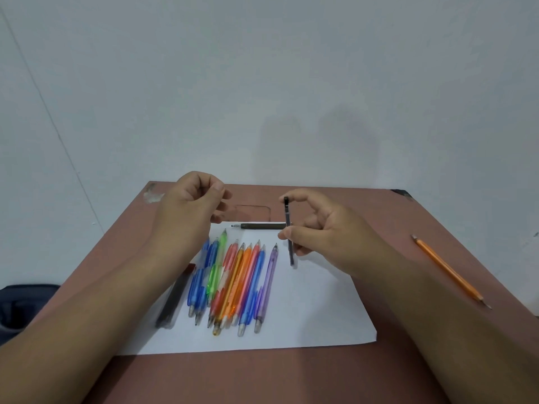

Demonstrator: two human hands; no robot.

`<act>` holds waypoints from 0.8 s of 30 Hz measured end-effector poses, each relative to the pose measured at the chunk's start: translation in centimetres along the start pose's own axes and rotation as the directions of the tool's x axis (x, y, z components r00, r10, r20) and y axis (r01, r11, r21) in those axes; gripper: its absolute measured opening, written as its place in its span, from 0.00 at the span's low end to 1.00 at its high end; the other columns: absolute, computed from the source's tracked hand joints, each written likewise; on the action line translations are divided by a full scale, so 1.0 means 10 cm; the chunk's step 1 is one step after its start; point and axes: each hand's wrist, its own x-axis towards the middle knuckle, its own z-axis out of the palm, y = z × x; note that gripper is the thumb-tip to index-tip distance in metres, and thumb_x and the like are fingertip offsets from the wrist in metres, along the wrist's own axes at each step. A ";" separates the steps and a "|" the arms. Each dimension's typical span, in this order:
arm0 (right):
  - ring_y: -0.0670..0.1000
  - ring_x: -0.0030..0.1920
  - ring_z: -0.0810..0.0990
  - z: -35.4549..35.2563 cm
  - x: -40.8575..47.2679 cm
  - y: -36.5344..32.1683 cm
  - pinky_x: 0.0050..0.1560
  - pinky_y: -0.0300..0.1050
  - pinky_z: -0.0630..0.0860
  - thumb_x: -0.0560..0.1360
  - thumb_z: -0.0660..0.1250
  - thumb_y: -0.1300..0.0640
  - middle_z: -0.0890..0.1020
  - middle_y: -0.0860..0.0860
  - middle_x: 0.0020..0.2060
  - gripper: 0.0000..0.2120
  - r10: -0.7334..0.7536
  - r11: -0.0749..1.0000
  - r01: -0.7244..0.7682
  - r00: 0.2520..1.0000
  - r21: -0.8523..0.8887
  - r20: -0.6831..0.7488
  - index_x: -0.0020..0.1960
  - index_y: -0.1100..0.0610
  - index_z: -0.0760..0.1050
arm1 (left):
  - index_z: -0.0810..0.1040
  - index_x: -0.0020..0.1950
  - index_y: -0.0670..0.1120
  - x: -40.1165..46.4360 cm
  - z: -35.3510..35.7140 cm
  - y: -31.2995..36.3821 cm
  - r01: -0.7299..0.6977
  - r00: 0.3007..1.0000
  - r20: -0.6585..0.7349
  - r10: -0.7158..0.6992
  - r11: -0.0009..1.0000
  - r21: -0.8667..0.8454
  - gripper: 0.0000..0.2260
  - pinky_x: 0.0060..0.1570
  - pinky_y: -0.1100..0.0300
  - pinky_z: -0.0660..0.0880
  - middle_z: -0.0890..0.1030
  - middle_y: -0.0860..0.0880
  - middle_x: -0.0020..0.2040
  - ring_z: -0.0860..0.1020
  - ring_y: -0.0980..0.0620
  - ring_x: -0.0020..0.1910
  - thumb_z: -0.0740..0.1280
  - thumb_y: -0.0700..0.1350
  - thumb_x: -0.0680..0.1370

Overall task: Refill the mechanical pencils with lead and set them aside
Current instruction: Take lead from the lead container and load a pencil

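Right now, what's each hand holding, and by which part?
The right hand pinches a slim dark lead tube, upright, around its middle, forefinger on its top cap. The left hand is curled; nothing visible in it.

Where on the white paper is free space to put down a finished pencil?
The white paper is bare right of the purple pencil, under the right hand. Its left half is crowded with the colored pencils; the dark pencil lies along the far edge.

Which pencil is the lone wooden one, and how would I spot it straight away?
Start from the white sheet of paper in the middle of the brown table, then look right past the sheet's edge. There the wooden pencil lies by itself on bare tabletop, slanting. Unlike the see-through plastic mechanical pencils bunched on the paper, it is solid orange with a sharpened point.
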 end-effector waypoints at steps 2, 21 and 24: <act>0.44 0.43 0.86 -0.02 -0.01 -0.01 0.48 0.42 0.83 0.79 0.70 0.57 0.87 0.46 0.39 0.19 0.015 1.000 -0.014 0.999 -0.025 0.038 0.64 0.39 0.72 | 0.79 0.51 0.49 0.02 0.00 -0.03 0.001 1.000 -0.003 -0.001 1.000 0.004 0.07 0.33 0.71 0.75 0.84 0.57 0.45 0.82 0.59 0.42 0.62 0.49 0.83; 0.41 0.29 0.75 -0.13 -0.04 -0.04 0.40 0.45 0.74 0.78 0.64 0.60 0.81 0.41 0.29 0.16 0.097 0.936 -0.015 0.971 -0.351 0.218 0.56 0.41 0.82 | 0.79 0.47 0.50 0.03 -0.01 -0.05 0.019 1.000 -0.013 -0.019 1.000 -0.019 0.06 0.49 0.47 0.82 0.84 0.55 0.43 0.82 0.52 0.44 0.65 0.48 0.81; 0.38 0.33 0.78 -0.18 -0.06 -0.07 0.40 0.40 0.75 0.79 0.64 0.60 0.82 0.37 0.33 0.18 0.116 0.923 0.008 0.947 -0.384 0.300 0.60 0.40 0.81 | 0.79 0.46 0.51 0.04 -0.01 -0.06 0.000 1.000 -0.006 0.000 1.000 -0.001 0.06 0.48 0.51 0.82 0.84 0.56 0.42 0.82 0.55 0.43 0.65 0.49 0.81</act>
